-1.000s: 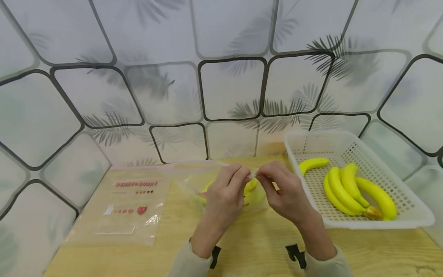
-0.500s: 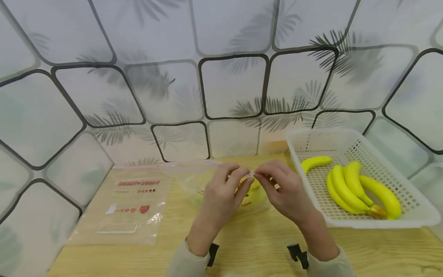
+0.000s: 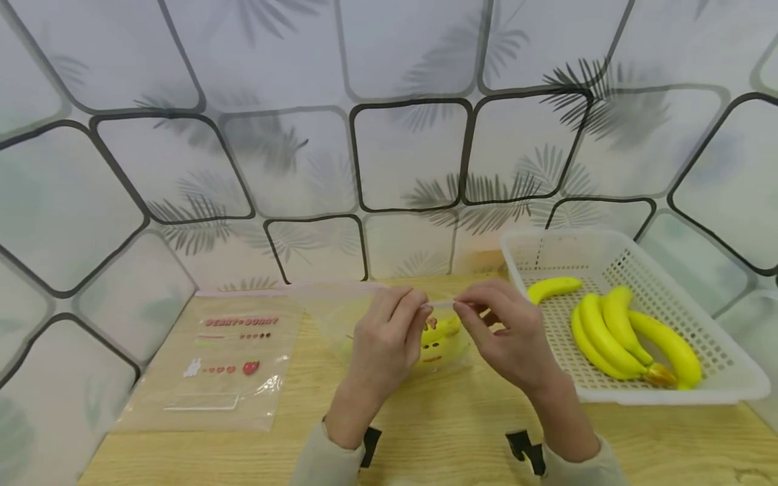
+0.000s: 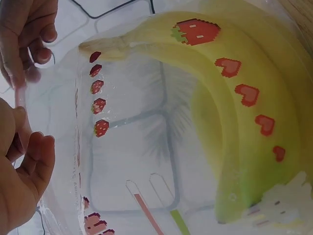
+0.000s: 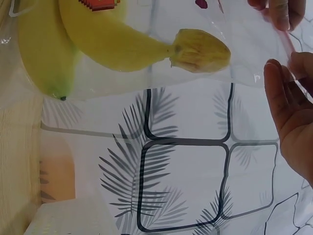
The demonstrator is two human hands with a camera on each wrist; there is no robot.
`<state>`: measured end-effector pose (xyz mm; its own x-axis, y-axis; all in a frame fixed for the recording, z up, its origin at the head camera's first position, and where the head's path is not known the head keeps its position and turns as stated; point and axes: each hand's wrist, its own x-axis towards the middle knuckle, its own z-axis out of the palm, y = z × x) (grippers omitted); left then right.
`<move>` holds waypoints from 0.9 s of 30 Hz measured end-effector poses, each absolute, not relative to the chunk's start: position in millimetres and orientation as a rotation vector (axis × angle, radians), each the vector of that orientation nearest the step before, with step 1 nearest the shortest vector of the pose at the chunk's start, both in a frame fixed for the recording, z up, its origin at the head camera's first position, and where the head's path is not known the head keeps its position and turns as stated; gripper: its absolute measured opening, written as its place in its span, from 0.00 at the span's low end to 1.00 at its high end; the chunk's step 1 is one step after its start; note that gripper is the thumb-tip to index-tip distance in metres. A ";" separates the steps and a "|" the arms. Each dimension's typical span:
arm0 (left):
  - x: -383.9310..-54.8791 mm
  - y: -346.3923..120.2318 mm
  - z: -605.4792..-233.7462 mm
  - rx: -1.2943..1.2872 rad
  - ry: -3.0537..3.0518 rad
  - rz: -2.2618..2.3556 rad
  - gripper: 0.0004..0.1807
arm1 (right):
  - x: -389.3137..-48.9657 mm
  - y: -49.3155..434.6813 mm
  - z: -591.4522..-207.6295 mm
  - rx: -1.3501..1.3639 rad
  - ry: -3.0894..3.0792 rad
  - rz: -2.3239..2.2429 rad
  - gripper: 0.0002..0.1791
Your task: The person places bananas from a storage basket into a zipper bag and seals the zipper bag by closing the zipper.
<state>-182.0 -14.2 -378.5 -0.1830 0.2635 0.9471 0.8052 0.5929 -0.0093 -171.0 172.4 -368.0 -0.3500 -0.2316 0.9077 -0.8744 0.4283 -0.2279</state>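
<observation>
Between my hands stands a clear zip bag [image 4: 132, 161] printed with strawberries and hearts, upright on the table. Inside are yellow bananas [image 5: 112, 44], their brown stem end near the bag's mouth. My left hand [image 3: 389, 337] pinches the pink zip strip along the top edge, thumb against fingers. A short way along the same strip, my right hand [image 3: 510, 331] pinches it too. In the head view the left hand hides part of the bag and its bananas [image 3: 446, 331].
A second clear bag [image 3: 200, 391] with a "Berry Bunny" print lies flat on the wooden table [image 3: 450, 432] at left. At right, a white perforated basket [image 3: 723, 344] holds a bunch of bananas [image 3: 608, 331] and a single banana [image 3: 556, 287]. A patterned wall covering [image 3: 407, 155] rises behind.
My hands have moved slightly apart along the zip strip, so a longer stretch of it shows between the fingertips. Both keep their pinch; more of the bagged bananas is visible.
</observation>
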 end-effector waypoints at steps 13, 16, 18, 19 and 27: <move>-183.2 -20.9 -376.3 -0.864 -1.733 -0.632 0.09 | -171.9 167.4 -369.1 0.802 -1.803 0.928 0.14; -184.5 -22.2 -377.2 -0.868 -1.744 -0.626 0.10 | -171.0 171.4 -368.6 0.766 -1.815 0.949 0.07; -184.9 -22.4 -377.3 -0.873 -1.763 -0.609 0.10 | -169.2 171.7 -368.0 0.738 -1.827 0.914 0.07; -185.1 -23.2 -377.2 -0.872 -1.777 -0.600 0.09 | -168.4 170.5 -367.5 0.719 -1.829 0.888 0.08; -183.6 -25.6 -373.8 -0.890 -1.794 -0.556 0.08 | -159.7 156.0 -362.8 0.699 -1.838 0.698 0.18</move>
